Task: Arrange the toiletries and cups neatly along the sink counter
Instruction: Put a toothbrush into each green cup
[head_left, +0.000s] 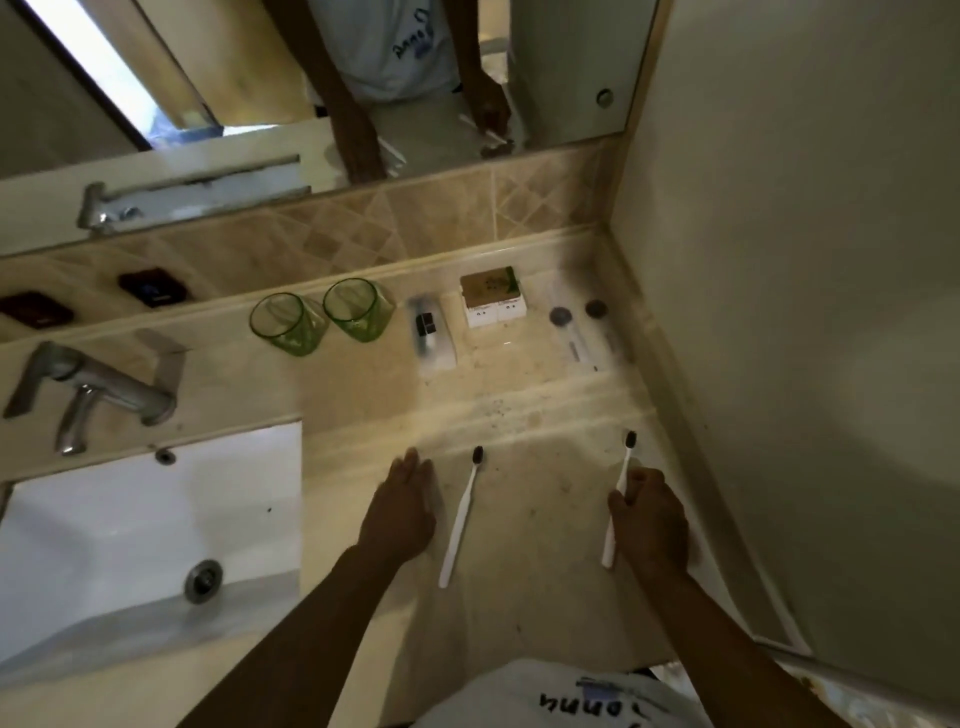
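Two green glass cups (278, 322) (357, 308) stand side by side at the back of the beige counter (519, 415). Right of them lie a clear packet with a dark item (432, 332), a small white and brown box (491, 297), and a clear packet with two round dark caps (579, 322). A white toothbrush with dark bristles (460, 519) lies on the counter near the front. My left hand (402, 506) rests flat just left of it, fingers apart. My right hand (649, 514) grips a second white toothbrush (623, 467), bristles pointing away.
A white sink basin (130, 519) with a metal tap (88, 389) fills the left. Two dark soap dishes (150, 286) (34, 306) sit on the tiled ledge. A mirror (311, 78) runs along the back and a wall (805, 312) closes the right side.
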